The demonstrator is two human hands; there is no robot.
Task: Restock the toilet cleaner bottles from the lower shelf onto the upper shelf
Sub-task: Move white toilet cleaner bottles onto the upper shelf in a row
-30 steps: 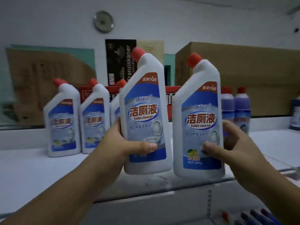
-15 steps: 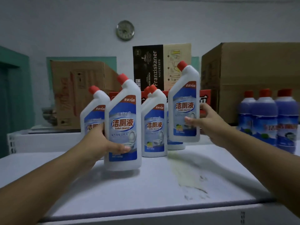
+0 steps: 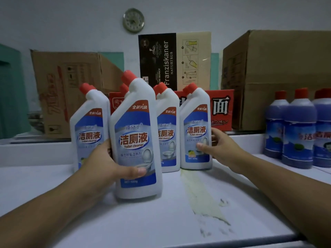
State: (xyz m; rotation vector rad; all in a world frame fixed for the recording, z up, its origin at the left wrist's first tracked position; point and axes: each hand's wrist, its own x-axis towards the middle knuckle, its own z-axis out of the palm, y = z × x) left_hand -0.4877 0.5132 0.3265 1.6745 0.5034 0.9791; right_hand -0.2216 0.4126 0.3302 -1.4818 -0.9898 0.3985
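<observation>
Several white toilet cleaner bottles with red caps and blue labels stand on the white upper shelf [image 3: 161,221]. My left hand [image 3: 105,163] grips the nearest bottle [image 3: 136,140], whose base rests on the shelf in front of the others. My right hand [image 3: 220,149] holds the rightmost bottle [image 3: 195,129], which stands upright on the shelf in the back row. Two more bottles stand there, one at far left [image 3: 89,126] and one in the middle [image 3: 167,133]. Another red cap shows behind them.
Purple bottles with red caps [image 3: 297,133] stand at the shelf's right. Cardboard boxes [image 3: 275,77] and a red carton [image 3: 222,108] line the back. A yellowish stain [image 3: 202,197] runs across the shelf surface. A round clock [image 3: 133,19] hangs on the wall.
Both bottles have come down onto the shelf. The right-hand bottle has dropped into the back row beside the others; the left-hand bottle stands in front. The view has moved closer.
</observation>
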